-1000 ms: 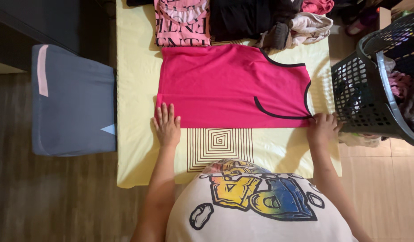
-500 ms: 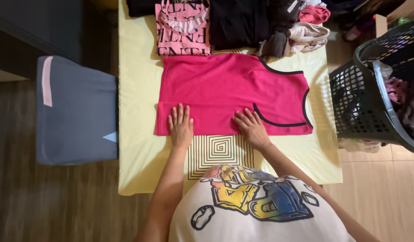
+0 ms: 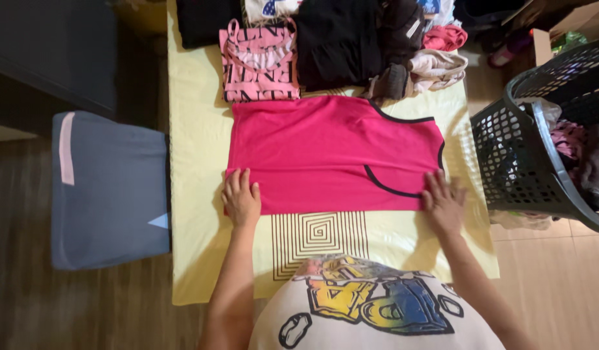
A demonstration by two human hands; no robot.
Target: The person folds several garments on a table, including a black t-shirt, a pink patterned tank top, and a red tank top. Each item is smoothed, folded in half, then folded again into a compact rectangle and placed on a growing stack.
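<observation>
A bright pink sleeveless top (image 3: 325, 152) with thin black trim lies folded flat on a pale yellow cloth (image 3: 196, 149). My left hand (image 3: 240, 198) rests flat on its near left corner, fingers apart. At the near right corner my right hand (image 3: 443, 205) presses flat on the hem beside the black-trimmed armhole. Neither hand grips the fabric.
Folded clothes line the far edge: a light pink printed top (image 3: 260, 63), black garments (image 3: 338, 39), rolled pieces (image 3: 435, 65). A dark plastic laundry basket (image 3: 539, 149) holding clothes stands at right. A grey cushion (image 3: 108, 188) lies on the wooden floor at left.
My right hand has slid from the middle of the hem out to the right corner. My left hand has shifted back toward the left corner. The camera view has moved slightly.
</observation>
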